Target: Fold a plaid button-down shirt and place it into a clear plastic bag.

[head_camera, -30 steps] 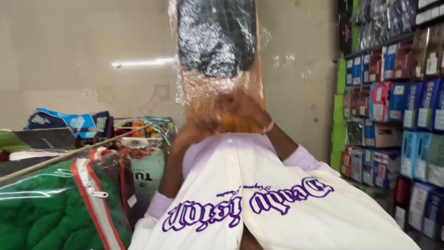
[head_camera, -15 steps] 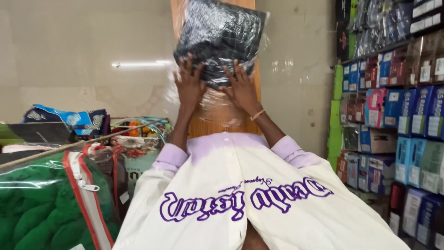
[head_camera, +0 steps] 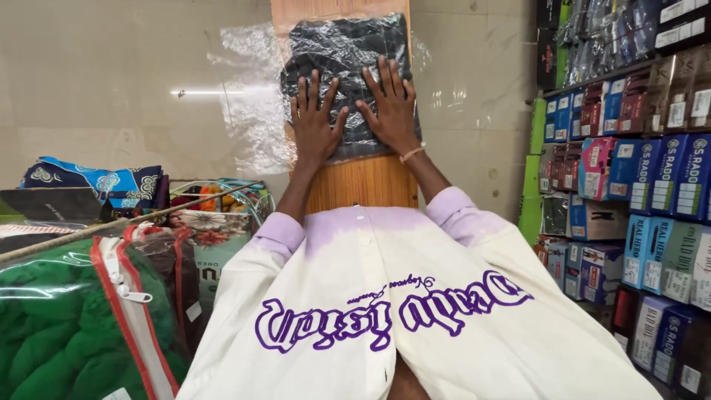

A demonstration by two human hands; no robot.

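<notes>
A dark folded garment in a clear plastic bag [head_camera: 348,67] lies flat on a narrow wooden board [head_camera: 363,181] in front of me. My left hand [head_camera: 315,122] presses on the lower left of the bag, fingers spread. My right hand [head_camera: 391,104] lies flat on its lower right, fingers spread, with a thin band on the wrist. Both palms rest on the plastic without gripping it. Loose clear plastic [head_camera: 252,96] sticks out to the left of the board. My white and lilac sleeves fill the bottom of the view.
Shelves of boxed goods [head_camera: 652,185] stand along the right side. At the left lie a green quilt in a zipped clear bag [head_camera: 67,333], patterned folded fabrics [head_camera: 96,185] and a thin stick [head_camera: 126,218]. Beige tiled floor lies beyond.
The bagged garment has come down from being held up on end to lying flat on the board. Both hands went from gripping its lower edge to pressing flat on top of it.
</notes>
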